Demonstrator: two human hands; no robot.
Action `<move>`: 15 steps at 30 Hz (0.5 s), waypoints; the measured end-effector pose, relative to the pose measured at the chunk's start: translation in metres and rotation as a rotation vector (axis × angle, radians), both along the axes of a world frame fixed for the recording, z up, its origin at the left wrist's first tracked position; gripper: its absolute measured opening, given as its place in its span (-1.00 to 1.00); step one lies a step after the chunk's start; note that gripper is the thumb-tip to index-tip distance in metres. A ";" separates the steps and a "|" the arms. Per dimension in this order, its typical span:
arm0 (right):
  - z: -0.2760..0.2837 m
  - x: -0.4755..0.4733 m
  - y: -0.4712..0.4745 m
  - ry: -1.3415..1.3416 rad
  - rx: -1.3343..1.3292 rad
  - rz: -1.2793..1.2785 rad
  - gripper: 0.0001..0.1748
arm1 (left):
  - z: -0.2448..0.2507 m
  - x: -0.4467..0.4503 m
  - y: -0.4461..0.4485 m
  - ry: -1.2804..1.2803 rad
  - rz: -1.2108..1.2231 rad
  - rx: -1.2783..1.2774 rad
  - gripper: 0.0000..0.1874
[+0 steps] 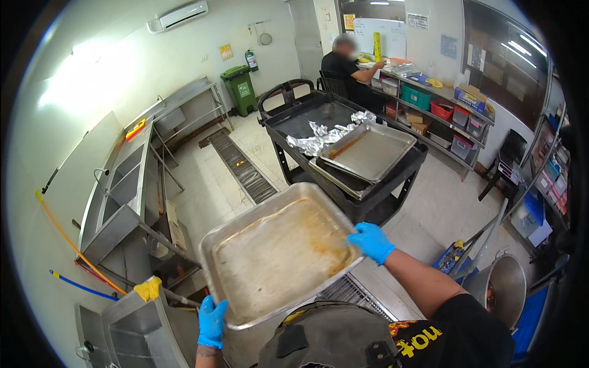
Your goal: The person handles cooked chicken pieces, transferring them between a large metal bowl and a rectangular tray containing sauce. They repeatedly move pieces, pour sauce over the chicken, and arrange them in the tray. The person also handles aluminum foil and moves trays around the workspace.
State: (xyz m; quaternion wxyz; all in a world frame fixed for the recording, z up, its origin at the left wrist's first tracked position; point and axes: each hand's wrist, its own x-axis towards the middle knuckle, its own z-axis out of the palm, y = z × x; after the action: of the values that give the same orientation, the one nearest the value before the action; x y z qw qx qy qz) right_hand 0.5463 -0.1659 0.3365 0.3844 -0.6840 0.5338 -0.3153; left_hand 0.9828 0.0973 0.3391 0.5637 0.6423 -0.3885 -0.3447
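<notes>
Both my hands wear blue gloves and carry a deep metal roasting pan [271, 262] between them. My left hand [212, 320] grips its near left corner. At the opposite short side, my right hand [372, 243] has hold of the rim. Brown liquid or grease residue stains the pan's floor, mostly toward the right. Beyond the pan stands a black utility cart [391, 202]. On its top lie stacked metal sheet pans [372, 149] and crumpled aluminium foil [317, 138].
A steel sink [138, 340] is at lower left, with a yellow cloth [147, 289] on its edge. Another sink counter [122, 172] runs along the left wall. A drain grate [244, 165] crosses the floor. A large metal pot [506, 285] stands at right. A person [343, 69] sits at the far shelf.
</notes>
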 end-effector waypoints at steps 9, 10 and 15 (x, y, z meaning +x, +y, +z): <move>-0.026 -0.120 -0.096 0.035 -0.221 -0.689 -0.66 | -0.006 0.037 -0.200 -0.335 -0.608 0.153 -0.49; -0.029 -0.133 -0.106 0.031 -0.141 -0.838 -0.66 | -0.012 0.041 -0.219 -0.383 -0.661 0.129 -0.50; -0.046 -0.178 -0.163 -0.029 -0.171 -1.095 -0.64 | -0.059 0.062 -0.323 -0.444 -0.796 0.336 -0.43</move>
State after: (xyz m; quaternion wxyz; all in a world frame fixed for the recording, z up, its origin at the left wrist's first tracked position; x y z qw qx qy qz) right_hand 0.3680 -0.3292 0.2908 0.1147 -0.3309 0.7785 -0.5208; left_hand 1.0448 -0.2258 0.2802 0.1801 0.5841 -0.6539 -0.4459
